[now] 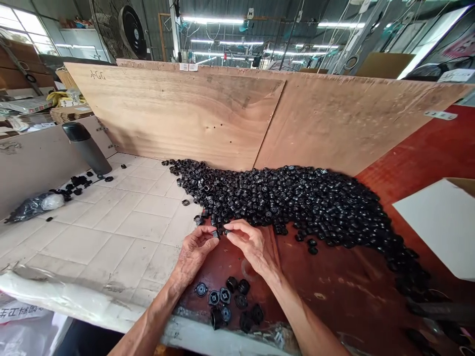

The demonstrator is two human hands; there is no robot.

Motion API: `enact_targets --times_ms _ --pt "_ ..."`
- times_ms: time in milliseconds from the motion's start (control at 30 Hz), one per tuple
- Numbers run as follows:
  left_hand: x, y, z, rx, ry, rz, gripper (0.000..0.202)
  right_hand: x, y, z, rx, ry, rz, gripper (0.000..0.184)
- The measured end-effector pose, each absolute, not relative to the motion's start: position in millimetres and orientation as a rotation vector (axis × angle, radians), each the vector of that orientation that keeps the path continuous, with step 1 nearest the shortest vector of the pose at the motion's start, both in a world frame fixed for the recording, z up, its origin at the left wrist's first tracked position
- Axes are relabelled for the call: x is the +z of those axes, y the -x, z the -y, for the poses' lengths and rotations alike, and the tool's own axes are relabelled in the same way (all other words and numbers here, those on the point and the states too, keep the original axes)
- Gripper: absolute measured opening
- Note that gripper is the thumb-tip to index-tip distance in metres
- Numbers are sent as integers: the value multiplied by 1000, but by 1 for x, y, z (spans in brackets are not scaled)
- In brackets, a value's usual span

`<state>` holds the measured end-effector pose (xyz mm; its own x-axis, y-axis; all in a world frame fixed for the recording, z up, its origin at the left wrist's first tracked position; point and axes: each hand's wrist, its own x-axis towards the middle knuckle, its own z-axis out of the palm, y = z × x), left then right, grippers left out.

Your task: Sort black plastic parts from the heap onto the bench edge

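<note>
My left hand (195, 249) is closed in a pinch on a small black plastic cap (215, 234), low over the dark red board (293, 282). Facing it, my right hand (250, 243) pinches another small black plastic part (226, 231), mostly covered by the fingertips. A narrow gap separates the two pieces. Just beyond my fingers spreads a large heap of black plastic caps (274, 198). Between my forearms, near the table's front edge, lie several loose black round parts (224, 295), some showing a cross-shaped inside.
A tall plywood panel (185, 116) closes off the back. On the left tiled surface (143, 215) stand a dark thermos (89, 151) and a plastic bag (31, 207) beside scattered black pieces. At right is a white box (438, 227). A fan (131, 32) stands behind the panel.
</note>
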<state>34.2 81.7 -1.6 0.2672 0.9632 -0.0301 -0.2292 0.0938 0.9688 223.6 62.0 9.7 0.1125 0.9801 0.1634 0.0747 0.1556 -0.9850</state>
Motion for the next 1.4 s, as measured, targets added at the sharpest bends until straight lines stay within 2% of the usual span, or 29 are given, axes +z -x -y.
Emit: enact_targets --times_ms 100,267,533,767,1167,1300,1400 --pt "-1 -35 -80 1055 -1112 -851 35 5 -222 -62 1014 1190 1245 31" --pt "-2 -35 -77 1070 -1197 -845 32 -1 -217 -60 965 1185 1346 15" --pt "-11 -33 -78 1135 -1414 -877 24 3 -215 -57 795 1247 1492 21" --pt "-6 -35 -76 1117 -1334 -851 25 14 -217 -48 600 1234 1738 19" --pt "-6 -31 -75 1154 -1615 -871 18 25 -219 -45 831 1335 1709 12" --pt "-8 -29 -76 1230 -1870 -846 17 20 -218 -47 996 1377 1609 15" --pt "-9 -29 -76 1235 -1966 -829 20 19 -218 -49 1038 1412 1573 26"
